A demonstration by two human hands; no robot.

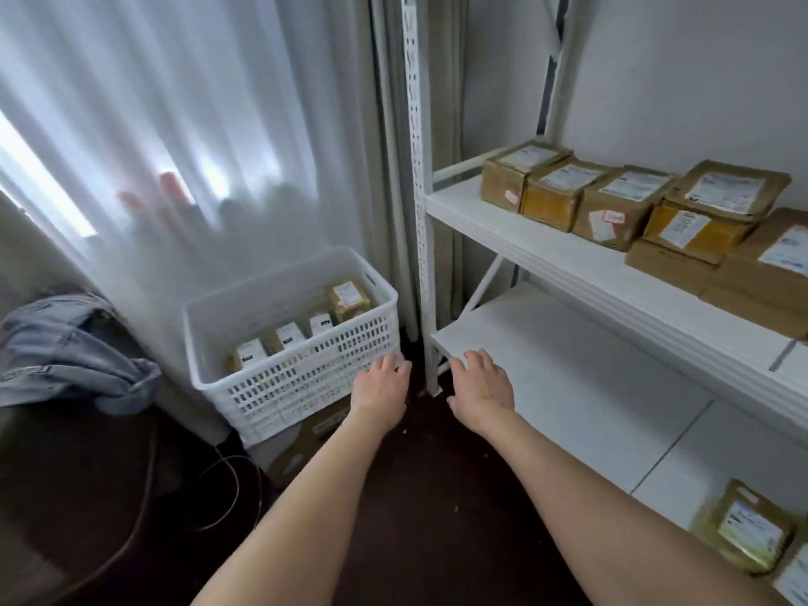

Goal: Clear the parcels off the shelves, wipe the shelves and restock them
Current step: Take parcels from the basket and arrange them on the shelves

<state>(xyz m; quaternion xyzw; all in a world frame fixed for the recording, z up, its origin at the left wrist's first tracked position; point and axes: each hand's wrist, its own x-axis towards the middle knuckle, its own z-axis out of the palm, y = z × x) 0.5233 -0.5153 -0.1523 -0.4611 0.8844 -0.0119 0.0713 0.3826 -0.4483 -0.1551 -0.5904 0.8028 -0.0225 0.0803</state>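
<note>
Two released hands: left hand (pixel 380 391) by white crate (pixel 306 382), right hand (pixel 483 387) over white lower shelf (pixel 568 387), curtain (pixel 196 124) behind.

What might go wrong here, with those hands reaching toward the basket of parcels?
1. The basket sits raised on a cardboard box; pulled by one corner with the left hand, it might tip and spill its parcels.
2. A cable loops on the dark floor beside it, so a foot could catch.
3. On the upper shelf, the stacked parcels lie unevenly and might slide if the rack is bumped.
</note>
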